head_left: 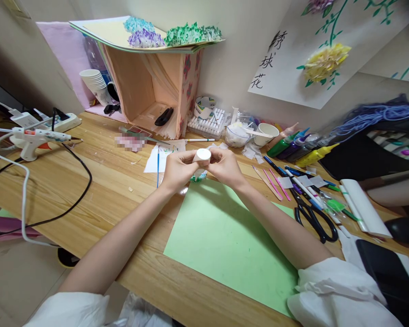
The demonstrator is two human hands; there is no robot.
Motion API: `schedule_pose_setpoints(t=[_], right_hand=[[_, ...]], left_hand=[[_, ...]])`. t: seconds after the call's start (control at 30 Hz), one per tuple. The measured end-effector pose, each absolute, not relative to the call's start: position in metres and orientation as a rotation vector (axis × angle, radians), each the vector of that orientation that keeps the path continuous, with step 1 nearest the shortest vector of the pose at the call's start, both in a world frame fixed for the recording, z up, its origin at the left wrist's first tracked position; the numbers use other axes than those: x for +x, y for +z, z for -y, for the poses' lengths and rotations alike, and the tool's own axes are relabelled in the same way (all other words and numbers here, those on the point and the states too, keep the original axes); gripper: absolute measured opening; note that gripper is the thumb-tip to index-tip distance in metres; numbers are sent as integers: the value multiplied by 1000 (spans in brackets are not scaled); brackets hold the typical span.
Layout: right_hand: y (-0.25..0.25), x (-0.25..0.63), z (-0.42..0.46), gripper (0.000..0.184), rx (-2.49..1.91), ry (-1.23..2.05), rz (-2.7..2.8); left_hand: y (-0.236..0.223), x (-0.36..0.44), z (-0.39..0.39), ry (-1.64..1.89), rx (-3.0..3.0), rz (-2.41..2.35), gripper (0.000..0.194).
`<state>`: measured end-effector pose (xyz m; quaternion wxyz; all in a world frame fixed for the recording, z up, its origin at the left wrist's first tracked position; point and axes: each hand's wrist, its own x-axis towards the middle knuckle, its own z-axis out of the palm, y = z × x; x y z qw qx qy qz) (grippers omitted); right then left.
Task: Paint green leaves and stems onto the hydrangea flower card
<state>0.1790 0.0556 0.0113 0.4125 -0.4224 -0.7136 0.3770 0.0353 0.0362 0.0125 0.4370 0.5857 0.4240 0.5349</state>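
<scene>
Between the fingertips of both hands is a small white piece with a round, flat top (203, 155); I cannot make out what it is made of. My left hand (180, 169) pinches it from the left and my right hand (225, 167) from the right, fingers closed. Just below them, a partly hidden white thing with green flecks (198, 176) sits at the far edge of a green paper sheet (221, 245). A blue thin brush (158, 165) lies on white paper left of my hands.
Black scissors (314, 220), several pens (303, 184) and a black phone (388, 272) lie to the right. Paint bottles (284, 144) and a paper cup (267, 132) stand behind. A glue gun (32, 141) with cables is at the left. An open box (150, 86) stands at the back.
</scene>
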Motion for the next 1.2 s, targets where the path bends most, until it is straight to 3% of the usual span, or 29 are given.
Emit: schedule_pose_setpoints(t=[0.37,0.83,0.97,1.2], right_hand=[[13,179,-56,16,-1053,892,1811],[15,183,-59,20,-1060,903,1761],[18,183,-61,29,-1073,1017,1646],[15,200,-75,34,-1035,1466,1014]], left_hand=[[10,36,-37,1333,1477,-1070,21],[13,36,-39,1288,1468,-914,33],[18,33,-40,1242,1477,-895,42],[15,8,-47,1282,1498,-1036,33]])
